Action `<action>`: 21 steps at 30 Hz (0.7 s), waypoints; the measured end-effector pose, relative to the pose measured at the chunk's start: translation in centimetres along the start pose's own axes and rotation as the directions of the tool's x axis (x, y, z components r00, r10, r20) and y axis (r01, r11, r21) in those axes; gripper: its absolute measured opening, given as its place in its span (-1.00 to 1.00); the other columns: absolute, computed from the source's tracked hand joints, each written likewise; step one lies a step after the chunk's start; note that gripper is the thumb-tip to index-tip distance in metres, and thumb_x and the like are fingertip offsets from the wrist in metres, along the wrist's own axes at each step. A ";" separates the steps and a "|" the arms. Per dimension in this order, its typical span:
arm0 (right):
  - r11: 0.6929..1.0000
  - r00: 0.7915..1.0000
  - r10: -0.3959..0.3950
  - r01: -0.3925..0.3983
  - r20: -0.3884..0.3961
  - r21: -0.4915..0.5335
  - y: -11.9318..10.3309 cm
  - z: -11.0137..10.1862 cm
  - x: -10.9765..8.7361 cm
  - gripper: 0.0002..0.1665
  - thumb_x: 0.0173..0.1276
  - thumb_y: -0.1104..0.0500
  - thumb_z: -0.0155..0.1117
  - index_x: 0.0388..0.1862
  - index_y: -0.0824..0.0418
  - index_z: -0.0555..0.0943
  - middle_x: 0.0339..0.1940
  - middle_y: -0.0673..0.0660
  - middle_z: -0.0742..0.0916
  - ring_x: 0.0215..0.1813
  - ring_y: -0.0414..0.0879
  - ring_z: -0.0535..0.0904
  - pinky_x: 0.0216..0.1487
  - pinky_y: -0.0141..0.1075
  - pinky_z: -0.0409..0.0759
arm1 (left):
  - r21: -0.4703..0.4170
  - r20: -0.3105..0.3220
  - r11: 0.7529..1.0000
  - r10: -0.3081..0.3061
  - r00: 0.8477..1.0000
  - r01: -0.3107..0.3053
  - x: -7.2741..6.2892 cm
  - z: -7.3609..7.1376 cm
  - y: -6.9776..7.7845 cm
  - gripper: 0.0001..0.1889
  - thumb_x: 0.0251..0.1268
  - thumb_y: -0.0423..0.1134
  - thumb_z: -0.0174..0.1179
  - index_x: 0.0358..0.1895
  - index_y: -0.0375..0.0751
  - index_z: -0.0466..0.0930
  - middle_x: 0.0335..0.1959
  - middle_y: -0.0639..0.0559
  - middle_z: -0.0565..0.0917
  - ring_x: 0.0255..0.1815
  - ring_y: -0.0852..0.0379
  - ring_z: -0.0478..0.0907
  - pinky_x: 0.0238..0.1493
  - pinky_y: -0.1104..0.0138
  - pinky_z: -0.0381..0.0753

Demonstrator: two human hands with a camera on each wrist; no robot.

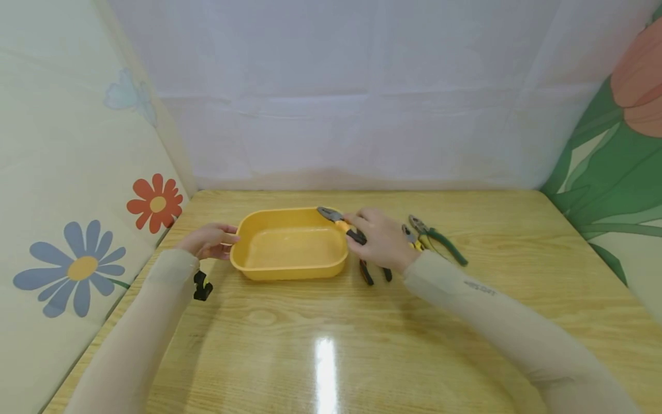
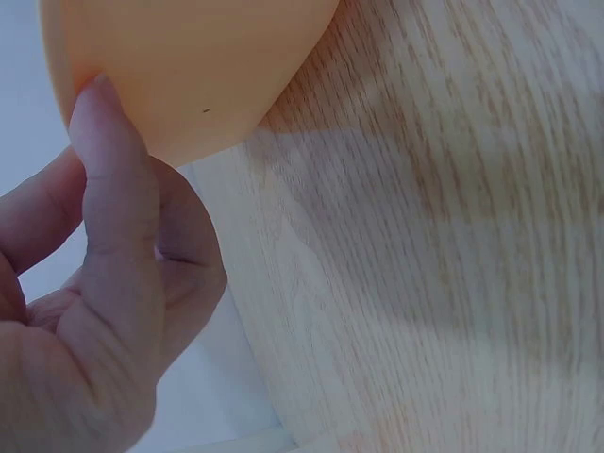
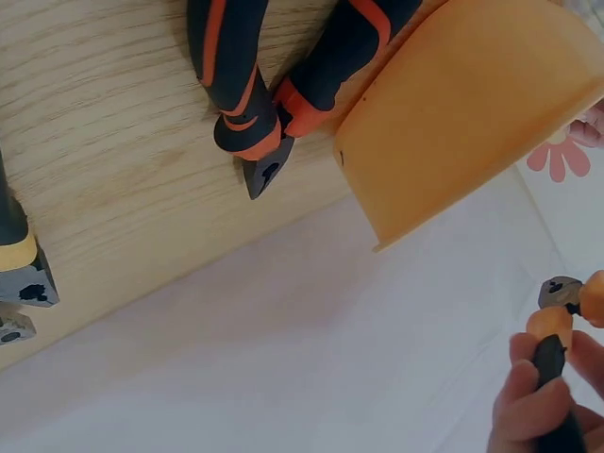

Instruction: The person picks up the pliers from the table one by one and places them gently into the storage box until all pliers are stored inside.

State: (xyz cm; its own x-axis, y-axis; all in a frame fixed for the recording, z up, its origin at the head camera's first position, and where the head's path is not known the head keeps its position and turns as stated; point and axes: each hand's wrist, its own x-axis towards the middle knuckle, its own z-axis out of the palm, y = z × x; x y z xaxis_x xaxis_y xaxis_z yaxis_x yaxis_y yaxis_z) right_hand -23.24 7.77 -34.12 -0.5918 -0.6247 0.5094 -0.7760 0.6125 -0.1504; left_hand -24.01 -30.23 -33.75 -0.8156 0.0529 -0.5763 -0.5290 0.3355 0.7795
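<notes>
A yellow plastic tub (image 1: pixel 289 269) stands on the table. My left hand (image 1: pixel 209 238) is at its left end, a fingertip (image 2: pixel 102 104) against the outer wall near the rim, seemingly pinching it; the far side of that grip is hidden. Over the tub's right end, my right hand (image 1: pixel 380 236) grips combination pliers (image 1: pixel 331 215) with orange-and-black handles, their metal head pointing left above the rim. Beneath that hand lie pliers with black-and-red handles (image 1: pixel 366 273), partly covered in the head view; their short dark head (image 3: pixel 267 172) shows in the right wrist view.
To the right lie pliers with yellow-and-black handles (image 1: pixel 416 245), partly hidden by the right wrist, and green-handled pliers (image 1: pixel 447 246). A small black object (image 1: pixel 202 286) shows under the left wrist. White cloth (image 1: pixel 331 138) rises behind the wooden table (image 1: pixel 269 345).
</notes>
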 end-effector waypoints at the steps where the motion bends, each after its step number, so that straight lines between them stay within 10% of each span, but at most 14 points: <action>1: 1.000 1.000 -0.008 0.008 0.002 -0.004 -0.1 0.0 0.1 -0.53 0.28 0.14 0.29 0.15 0.30 0.60 -0.23 0.18 0.63 -0.35 -0.04 0.47 -0.44 -0.25 0.46 | -0.001 -0.004 1.000 -0.004 1.000 0.004 0.0 0.0 0.0 -0.46 0.52 -0.37 -0.05 0.43 -0.49 0.03 -0.21 -0.03 0.50 -0.37 0.20 0.56 -0.22 0.35 0.68; 21: 0.990 0.990 -0.138 0.138 0.008 -0.027 -2.2 1.3 2.0 -0.55 0.24 0.12 0.37 0.11 0.25 0.64 -0.29 0.13 0.61 -0.42 -0.10 0.42 -0.50 -0.31 0.40 | 0.000 -0.035 0.999 -0.032 0.999 0.032 0.2 0.1 0.2 -0.46 0.51 -0.36 -0.03 0.44 -0.47 0.05 -0.05 -0.14 0.48 -0.31 0.16 0.58 -0.11 0.29 0.67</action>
State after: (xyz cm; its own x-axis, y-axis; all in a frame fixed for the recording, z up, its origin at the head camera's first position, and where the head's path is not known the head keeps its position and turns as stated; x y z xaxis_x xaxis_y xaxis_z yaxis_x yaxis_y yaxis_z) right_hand -23.03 4.55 -33.90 -0.4812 -0.7071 0.5181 -0.8440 0.5335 -0.0557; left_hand -24.21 -30.05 -33.75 -0.8061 0.0095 -0.5917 -0.5546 0.3370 0.7608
